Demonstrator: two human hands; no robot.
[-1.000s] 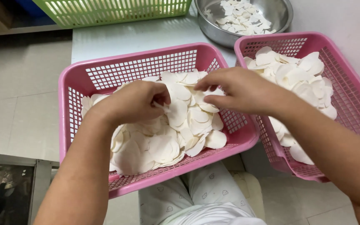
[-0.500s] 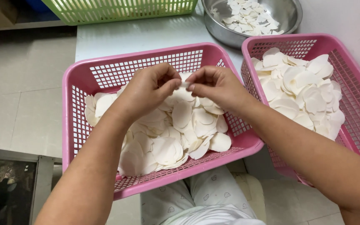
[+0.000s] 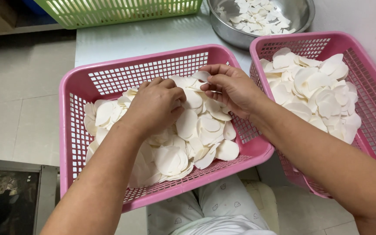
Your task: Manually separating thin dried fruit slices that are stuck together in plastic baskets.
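Tiled floor, pink basket (image 3: 79, 87) | left hand (image 3: 155, 106) clawed into white slices (image 3: 205, 130) | right hand (image 3: 231, 87) pinching one slice (image 3: 202, 75)

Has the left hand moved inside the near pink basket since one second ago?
Yes. The left hand has shifted toward the far wall of the near pink basket, near the right hand, and rests on the white round slices.
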